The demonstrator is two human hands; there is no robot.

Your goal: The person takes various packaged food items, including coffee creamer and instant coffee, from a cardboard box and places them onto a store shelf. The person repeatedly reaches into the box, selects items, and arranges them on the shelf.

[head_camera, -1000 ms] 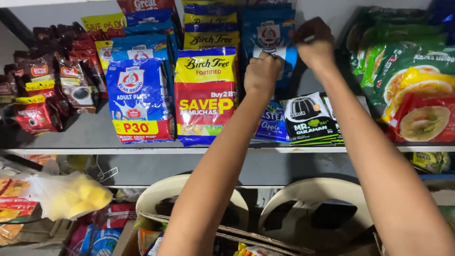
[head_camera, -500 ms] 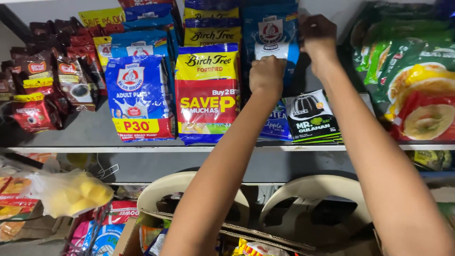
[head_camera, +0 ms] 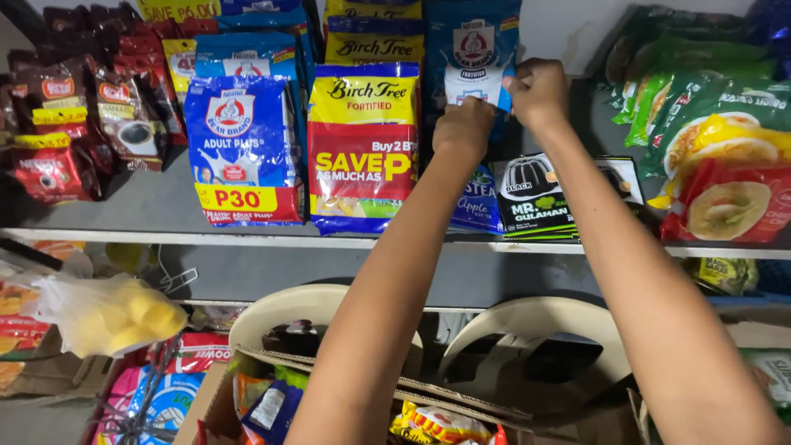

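Both my arms reach up to a grey shelf (head_camera: 148,206) stocked with packets. My left hand (head_camera: 463,132) and my right hand (head_camera: 540,91) are shut on the lower edge of a dark blue milk powder pouch (head_camera: 472,49) that stands upright at the back of the shelf. Just below my hands lie a small blue sachet (head_camera: 478,206) and a stack of black jelly powder packs (head_camera: 540,198). A red and yellow milk pouch (head_camera: 361,148) stands directly left of my left hand, with a blue milk pouch (head_camera: 241,148) further left.
Brown and red coffee sachets (head_camera: 74,115) fill the shelf's left end; green and red noodle packs (head_camera: 717,140) fill the right. Below are two cream plastic chairs (head_camera: 527,338), an open cardboard box (head_camera: 247,387) of snacks and a clear bag of yellow items (head_camera: 107,313).
My right hand has come down from the pouch's upper right to its lower edge beside my left hand. The view has tilted slightly downward.
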